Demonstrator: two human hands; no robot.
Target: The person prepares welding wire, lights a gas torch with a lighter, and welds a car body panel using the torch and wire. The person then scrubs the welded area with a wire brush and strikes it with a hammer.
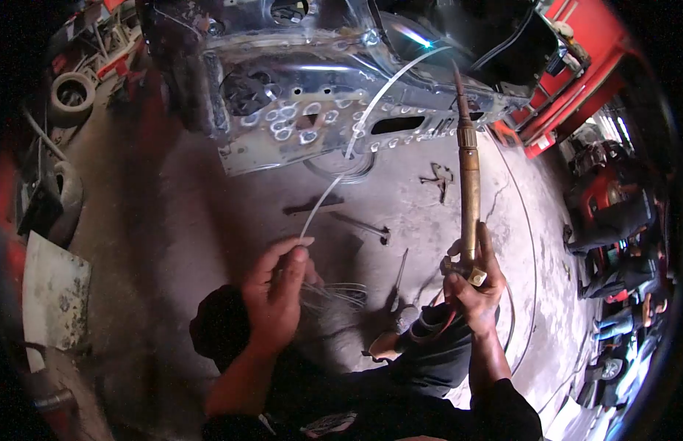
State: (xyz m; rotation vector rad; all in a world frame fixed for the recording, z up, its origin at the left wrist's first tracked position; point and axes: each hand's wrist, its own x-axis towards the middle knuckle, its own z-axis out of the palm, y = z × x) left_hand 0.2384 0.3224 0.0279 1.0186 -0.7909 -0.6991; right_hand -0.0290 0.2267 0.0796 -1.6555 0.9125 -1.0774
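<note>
My left hand (277, 283) pinches a thin pale welding wire (371, 110) between thumb and fingers. The wire arcs up and forward, its far end meeting a bright blue-white glow on the car body panel (334, 125). My right hand (473, 283) is wrapped around the lower end of a brass gas welding torch (469, 191), held upright near its valve knobs. The torch's narrow tip points up beside the glow. The panel is bare, scorched metal with several round weld marks and a dark slot. A coil of wire (340, 295) shows just right of my left hand.
On the concrete floor (231, 213) lie a hammer (363, 226), a screwdriver (400, 281) and a clamp-like tool (440, 182). A hose (532, 257) curves along the right. Tyres (72, 94) and a pale panel (56, 294) stand left. A red structure (598, 66) is at right; people are farther off.
</note>
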